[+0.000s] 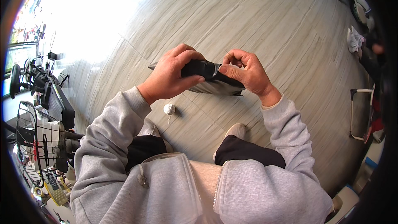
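Both my hands hold a piece of black, shiny material (215, 84) in front of me above the floor. My left hand (172, 74) wraps around its left end, fingers curled over the top. My right hand (246, 72) pinches its right part, thumb pressed on the black surface, and its fingertips hold what looks like a thin needle. A small ball of white thread (169, 108) lies on the floor below my left hand, a strand trailing from it.
Grey wood-grain tiles (248, 16) cover the floor. A scooter with a wire basket (39, 141) stands at the left. Another person's white shoe (354, 39) is at the upper right, a metal frame (360, 114) at the right. My shoes (236, 130) are below.
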The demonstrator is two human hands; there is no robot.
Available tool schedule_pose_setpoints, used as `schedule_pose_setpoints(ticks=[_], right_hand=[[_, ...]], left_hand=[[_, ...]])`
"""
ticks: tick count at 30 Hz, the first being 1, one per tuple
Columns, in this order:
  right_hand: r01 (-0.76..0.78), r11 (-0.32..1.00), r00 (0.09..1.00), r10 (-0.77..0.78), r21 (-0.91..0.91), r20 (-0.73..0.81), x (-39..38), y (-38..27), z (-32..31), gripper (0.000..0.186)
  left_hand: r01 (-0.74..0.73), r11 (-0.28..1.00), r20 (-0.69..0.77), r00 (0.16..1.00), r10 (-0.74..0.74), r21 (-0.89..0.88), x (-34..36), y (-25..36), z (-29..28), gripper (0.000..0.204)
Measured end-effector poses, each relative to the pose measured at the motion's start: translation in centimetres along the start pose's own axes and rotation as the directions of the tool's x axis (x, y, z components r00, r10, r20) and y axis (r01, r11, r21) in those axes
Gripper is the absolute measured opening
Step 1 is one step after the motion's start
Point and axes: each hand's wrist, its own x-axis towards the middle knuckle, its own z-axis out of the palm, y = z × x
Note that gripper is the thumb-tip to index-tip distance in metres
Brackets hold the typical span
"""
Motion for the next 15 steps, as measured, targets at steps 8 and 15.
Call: schedule_pose_setpoints(ticks=[8,15], right_hand=[[-0.132,0.964,0.991,0.126,0.232,0.037,0.1,-0.2,1.3,0.015],[-0.101,0.884,0.995,0.092,0.456,0.042,0.5,1.7,1.5,0.009]], left_hand=[[-0.001,1.000,-0.007,1.000,0.001,-0.019,0.2,0.1,0.2,0.046],[0.013,0.999,-0.078,0.997,-0.016,-0.045,0.3,-0.4,0.6,0.046]])
